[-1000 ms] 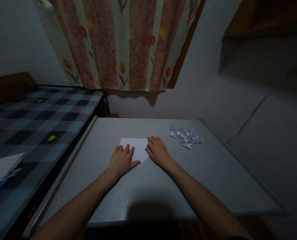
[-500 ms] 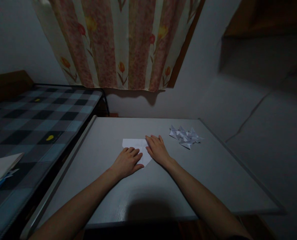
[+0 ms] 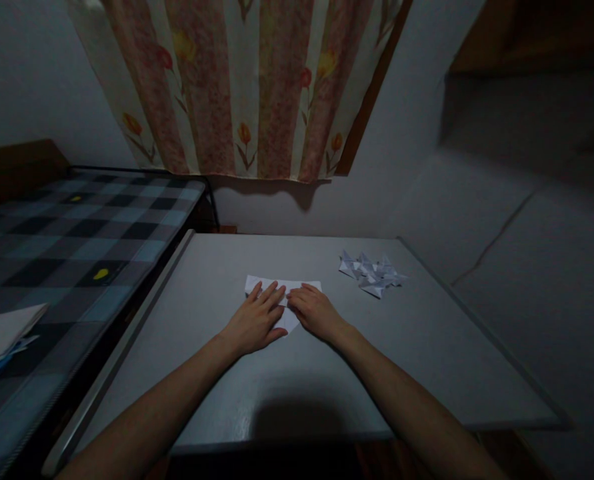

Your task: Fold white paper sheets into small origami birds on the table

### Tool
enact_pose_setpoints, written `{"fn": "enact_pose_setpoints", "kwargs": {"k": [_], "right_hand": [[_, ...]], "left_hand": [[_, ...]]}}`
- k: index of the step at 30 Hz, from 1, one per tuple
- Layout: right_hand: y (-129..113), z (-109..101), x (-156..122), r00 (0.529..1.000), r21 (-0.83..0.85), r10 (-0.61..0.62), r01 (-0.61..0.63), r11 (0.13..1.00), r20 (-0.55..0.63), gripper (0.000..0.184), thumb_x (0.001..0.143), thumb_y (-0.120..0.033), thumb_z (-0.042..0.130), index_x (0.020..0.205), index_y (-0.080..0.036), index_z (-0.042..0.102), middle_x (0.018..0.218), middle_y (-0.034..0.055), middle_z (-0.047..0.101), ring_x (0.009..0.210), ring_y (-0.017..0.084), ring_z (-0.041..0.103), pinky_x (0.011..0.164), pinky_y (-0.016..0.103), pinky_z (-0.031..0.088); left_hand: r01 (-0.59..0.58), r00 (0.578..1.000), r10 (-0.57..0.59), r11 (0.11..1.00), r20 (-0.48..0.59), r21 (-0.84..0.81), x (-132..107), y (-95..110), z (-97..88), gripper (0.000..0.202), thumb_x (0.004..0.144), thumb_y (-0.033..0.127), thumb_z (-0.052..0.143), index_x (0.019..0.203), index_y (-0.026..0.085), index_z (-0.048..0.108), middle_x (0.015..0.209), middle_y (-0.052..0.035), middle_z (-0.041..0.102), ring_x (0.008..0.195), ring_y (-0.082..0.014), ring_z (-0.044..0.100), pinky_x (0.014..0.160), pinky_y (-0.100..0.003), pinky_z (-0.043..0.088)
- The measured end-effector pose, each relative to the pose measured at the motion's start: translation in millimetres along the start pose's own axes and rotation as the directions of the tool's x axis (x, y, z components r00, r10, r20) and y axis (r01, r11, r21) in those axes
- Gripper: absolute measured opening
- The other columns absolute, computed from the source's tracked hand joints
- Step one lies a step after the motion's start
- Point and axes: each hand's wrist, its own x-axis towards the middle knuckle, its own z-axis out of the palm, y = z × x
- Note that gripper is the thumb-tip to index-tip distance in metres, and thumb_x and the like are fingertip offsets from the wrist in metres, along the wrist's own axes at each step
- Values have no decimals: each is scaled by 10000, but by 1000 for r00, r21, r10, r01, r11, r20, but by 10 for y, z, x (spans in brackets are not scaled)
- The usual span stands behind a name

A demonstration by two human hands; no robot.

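A white sheet of paper [image 3: 291, 321] lies on the table, partly folded, with a point towards me and a raised strip along its far edge. My left hand [image 3: 257, 321] rests flat over the left part of the paper, fingers spread. On the right part, my right hand [image 3: 315, 312] presses with its fingers bent and held close together, the tips near the middle of the sheet. Both hands hide much of the paper and its creases.
Several folded white paper pieces [image 3: 371, 272] lie in a cluster at the table's back right. A bed with a checked cover [image 3: 91, 227] adjoins the white table [image 3: 217, 400] on the left, with papers [image 3: 9, 333] on it. A patterned curtain [image 3: 247, 87] hangs behind.
The right hand has drawn its fingers in and slid towards me and leftward. The left fingers have stretched and spread. The paper's far strip now stands up slightly.
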Motion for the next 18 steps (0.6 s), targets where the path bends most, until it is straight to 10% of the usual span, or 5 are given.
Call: {"fn": "enact_pose_setpoints", "kwargs": {"k": [9,18], "right_hand": [[-99,-24,-31,983,80,44,-59,995,181,485,765,-81,508,1249,-100,527,1338,160,537,1275,239,468,1097,417,339],[-48,-148,-92,961,80,168,-189,979,219,391,885,-165,436,1265,-114,511,1306,163,562,1201,231,535,1010,374,405]], "left_hand": [[23,997,-15,994,77,-110,-19,-16,59,428,884,478,505,1172,162,524,1375,-138,501,1301,-298,432,1068,-446,344],[201,972,-188,976,140,-83,-31,-18,10,596,820,589,532,1183,118,502,1368,-214,484,1275,-348,451,1053,-478,368]]}}
